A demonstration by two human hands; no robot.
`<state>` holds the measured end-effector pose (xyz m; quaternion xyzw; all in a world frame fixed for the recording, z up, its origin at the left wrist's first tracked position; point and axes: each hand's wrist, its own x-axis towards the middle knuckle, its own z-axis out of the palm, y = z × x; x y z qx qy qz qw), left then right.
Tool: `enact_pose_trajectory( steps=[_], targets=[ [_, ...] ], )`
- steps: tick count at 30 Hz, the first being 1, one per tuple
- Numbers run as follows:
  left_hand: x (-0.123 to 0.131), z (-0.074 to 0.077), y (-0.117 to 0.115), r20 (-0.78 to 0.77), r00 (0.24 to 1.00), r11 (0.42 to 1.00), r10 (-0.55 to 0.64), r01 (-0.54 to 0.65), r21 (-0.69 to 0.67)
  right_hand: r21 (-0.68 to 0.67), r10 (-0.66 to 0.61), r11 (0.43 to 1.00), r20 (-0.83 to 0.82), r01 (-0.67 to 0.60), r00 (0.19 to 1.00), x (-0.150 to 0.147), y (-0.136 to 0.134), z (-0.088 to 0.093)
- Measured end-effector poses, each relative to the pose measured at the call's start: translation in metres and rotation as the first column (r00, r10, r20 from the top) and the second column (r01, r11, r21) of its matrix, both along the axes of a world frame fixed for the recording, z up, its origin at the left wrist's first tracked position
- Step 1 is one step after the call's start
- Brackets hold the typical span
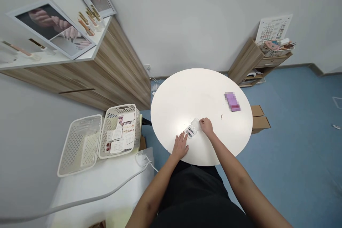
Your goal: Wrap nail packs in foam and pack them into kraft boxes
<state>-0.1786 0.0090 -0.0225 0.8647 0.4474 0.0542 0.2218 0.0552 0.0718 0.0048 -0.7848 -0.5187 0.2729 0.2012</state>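
A small clear packet of press-on nails (190, 131) lies on the round white table (187, 96) near its front edge. My left hand (180, 146) rests flat on the table, fingers stretched out, fingertips touching the packet's near end. My right hand (206, 126) is curled at the packet's far end, fingertips pinching its clear flap (195, 122).
A purple blurred object (232, 101) lies at the table's right, with a tiny dark speck (221, 116) nearby. Two white baskets (117, 131) sit on a low white surface at left, one holding cards. Cardboard boxes (258, 117) are on the blue floor at right.
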Motion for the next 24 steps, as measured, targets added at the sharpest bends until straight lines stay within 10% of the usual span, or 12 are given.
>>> enact_pose_trajectory(
  steps=[10,17,24],
  targets=[
    [0.013,0.020,0.002,0.208,0.972,0.993,0.108,-0.116,0.023,0.123,0.504,0.844,0.151,-0.522,0.851,-0.032,-0.042,0.012],
    [0.021,0.008,-0.002,0.009,0.998,0.997,-0.070,0.070,0.044,0.121,0.567,0.740,0.417,-0.662,0.710,-0.030,-0.092,-0.037],
    [0.021,-0.001,-0.014,-0.071,0.996,0.996,-0.047,0.052,0.073,0.061,0.567,0.731,0.500,-0.680,0.654,-0.035,-0.104,-0.042]
  ],
)
